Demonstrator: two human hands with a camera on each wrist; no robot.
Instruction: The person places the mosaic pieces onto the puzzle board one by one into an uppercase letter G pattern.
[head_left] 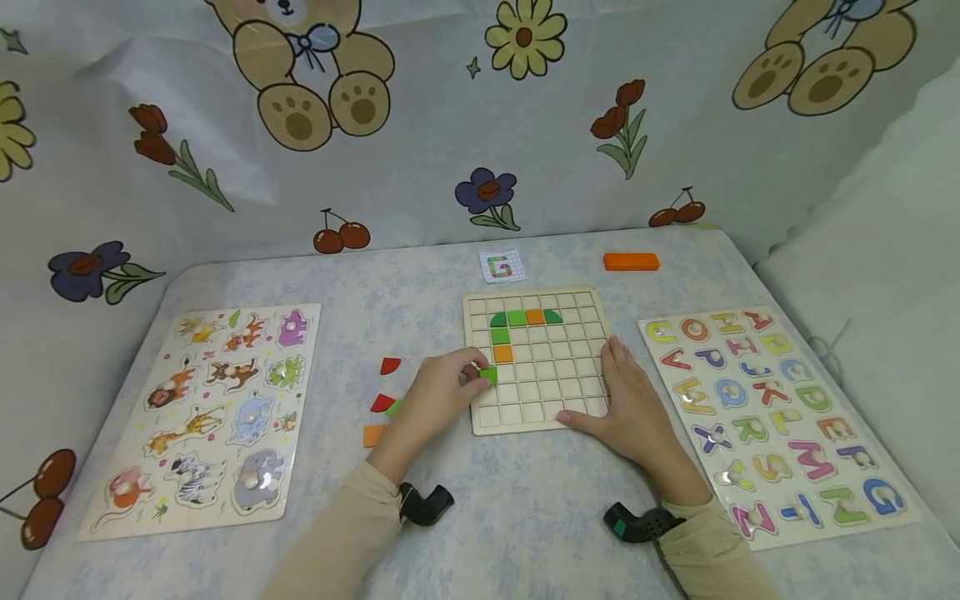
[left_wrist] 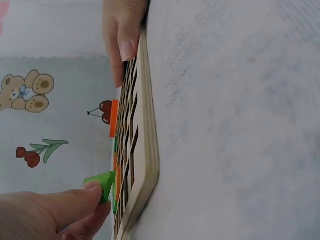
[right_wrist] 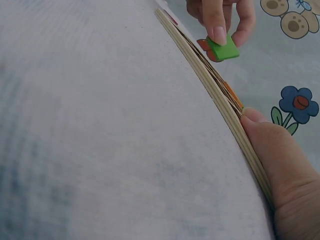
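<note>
I pinch a green square tile (head_left: 488,375) between the thumb and fingertips of my left hand (head_left: 442,392), fingers curled round it, just over the left edge of the wooden grid board (head_left: 573,417), below the orange tile (head_left: 503,353) in the column already laid. My right hand (head_left: 626,400) lies flat with straight fingers on the board's right side, steadying it and holding nothing. Above run green and orange tiles with two green quarter-rounds, forming an arc. I judge the tile could catch on a cell's wall if I bring it down tilted, or nudge the orange one if I drift upward; the board may slide if my right hand lifts. The pattern card (head_left: 502,267) beyond the board shows a coloured "G". The alphabet puzzle (head_left: 780,417) on my right shows letters such as O, M, G.
</note>
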